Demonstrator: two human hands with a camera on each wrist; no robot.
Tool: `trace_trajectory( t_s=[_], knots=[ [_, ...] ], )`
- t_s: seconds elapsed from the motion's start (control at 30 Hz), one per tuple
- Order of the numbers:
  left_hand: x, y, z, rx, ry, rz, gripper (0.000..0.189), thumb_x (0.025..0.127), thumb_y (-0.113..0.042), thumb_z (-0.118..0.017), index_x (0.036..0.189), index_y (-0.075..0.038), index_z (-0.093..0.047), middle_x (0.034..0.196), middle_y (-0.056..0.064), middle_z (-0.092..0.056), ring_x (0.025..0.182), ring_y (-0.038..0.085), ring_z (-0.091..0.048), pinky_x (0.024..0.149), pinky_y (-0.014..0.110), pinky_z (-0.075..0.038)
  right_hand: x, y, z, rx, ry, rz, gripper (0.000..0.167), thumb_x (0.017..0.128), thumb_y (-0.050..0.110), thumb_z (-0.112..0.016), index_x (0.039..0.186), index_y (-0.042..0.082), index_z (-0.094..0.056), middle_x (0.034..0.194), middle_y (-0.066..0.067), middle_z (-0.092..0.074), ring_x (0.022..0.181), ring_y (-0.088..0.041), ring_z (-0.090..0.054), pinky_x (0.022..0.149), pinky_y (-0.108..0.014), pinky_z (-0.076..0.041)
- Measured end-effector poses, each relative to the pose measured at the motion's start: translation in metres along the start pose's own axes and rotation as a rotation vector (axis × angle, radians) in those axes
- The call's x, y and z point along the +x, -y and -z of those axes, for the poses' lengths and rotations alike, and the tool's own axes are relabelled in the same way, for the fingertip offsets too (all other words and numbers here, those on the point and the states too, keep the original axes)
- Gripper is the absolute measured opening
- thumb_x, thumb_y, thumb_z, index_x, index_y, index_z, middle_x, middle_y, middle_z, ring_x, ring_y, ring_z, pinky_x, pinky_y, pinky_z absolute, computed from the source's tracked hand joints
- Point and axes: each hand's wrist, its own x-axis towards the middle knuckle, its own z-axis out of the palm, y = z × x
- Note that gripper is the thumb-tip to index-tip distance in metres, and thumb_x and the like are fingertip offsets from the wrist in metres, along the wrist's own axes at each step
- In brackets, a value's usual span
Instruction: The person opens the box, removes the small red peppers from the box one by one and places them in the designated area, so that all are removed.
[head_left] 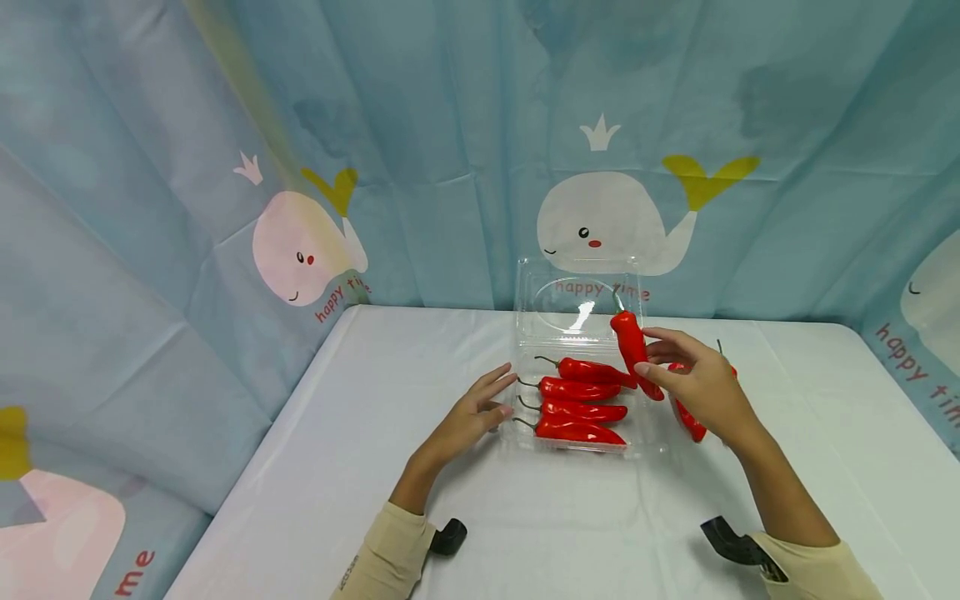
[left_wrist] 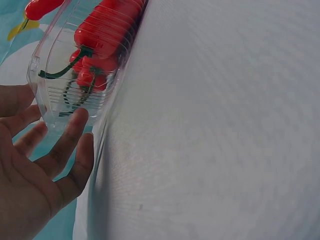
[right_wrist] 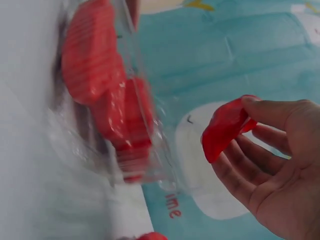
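Observation:
My right hand (head_left: 697,375) holds a red pepper (head_left: 630,342) between thumb and fingers, its green stem pointing up, over the right side of a clear plastic clamshell box (head_left: 637,433). In the right wrist view the thumb presses this pepper (right_wrist: 225,127) against the fingers. Several red peppers (head_left: 581,390) lie crosswise in the box, stems to the left. At the box's left side is my left hand (head_left: 468,417), fingers spread and loosely bent. The left wrist view shows its fingers (left_wrist: 75,135) at the box's end wall; whether all of them touch cannot be told.
More red pepper (head_left: 690,421) lies on the white table (head_left: 315,467) right of the box, partly hidden by my right hand. The box's clear lid (head_left: 540,300) stands raised at the back. A blue curtain (head_left: 450,125) with whale prints hangs behind the table.

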Motion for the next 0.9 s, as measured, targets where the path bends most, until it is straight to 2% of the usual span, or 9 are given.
trace_trajectory(
  t_s=[0.07, 0.27, 0.6, 0.9],
  knots=[
    [0.000, 0.000, 0.000, 0.000, 0.001, 0.001, 0.060, 0.107, -0.019, -0.057, 0.165, -0.015, -0.041, 0.175, -0.009, -0.024, 0.136, 0.033, -0.059, 0.104, 0.048, -0.056, -0.001, -0.001, 0.006, 0.006, -0.006, -0.009, 0.058, 0.101, 0.030, -0.074, 0.154, 0.013, -0.055, 0.128, -0.017, -0.072, 0.111, -0.026, -0.068, 0.081, -0.019, -0.058],
    [0.000, -0.001, 0.000, -0.007, 0.006, -0.006, 0.060, 0.108, -0.019, -0.056, 0.165, -0.013, -0.040, 0.176, -0.004, -0.023, 0.136, 0.036, -0.058, 0.103, 0.050, -0.056, -0.001, -0.007, 0.025, 0.025, -0.024, -0.031, 0.058, 0.103, 0.031, -0.072, 0.156, 0.014, -0.053, 0.131, -0.018, -0.069, 0.103, 0.006, -0.062, 0.078, -0.014, -0.056],
    [0.001, 0.000, -0.001, 0.004, 0.002, -0.006, 0.060, 0.108, -0.017, -0.056, 0.165, -0.012, -0.040, 0.176, -0.003, -0.023, 0.136, 0.035, -0.058, 0.100, 0.043, -0.057, -0.003, -0.028, 0.052, 0.037, -0.062, -0.110, 0.068, 0.102, 0.030, -0.073, 0.161, 0.011, -0.045, 0.133, -0.017, -0.064, 0.101, 0.011, -0.060, 0.077, -0.010, -0.055],
    [0.000, 0.000, -0.001, 0.001, 0.006, -0.007, 0.060, 0.108, -0.018, -0.056, 0.165, -0.012, -0.040, 0.176, -0.002, -0.022, 0.136, 0.038, -0.058, 0.104, 0.053, -0.055, -0.005, -0.045, 0.070, 0.061, -0.112, -0.154, 0.069, 0.102, 0.032, -0.072, 0.160, 0.007, -0.045, 0.112, 0.022, -0.062, 0.093, 0.012, -0.065, 0.076, -0.008, -0.054]
  ],
)
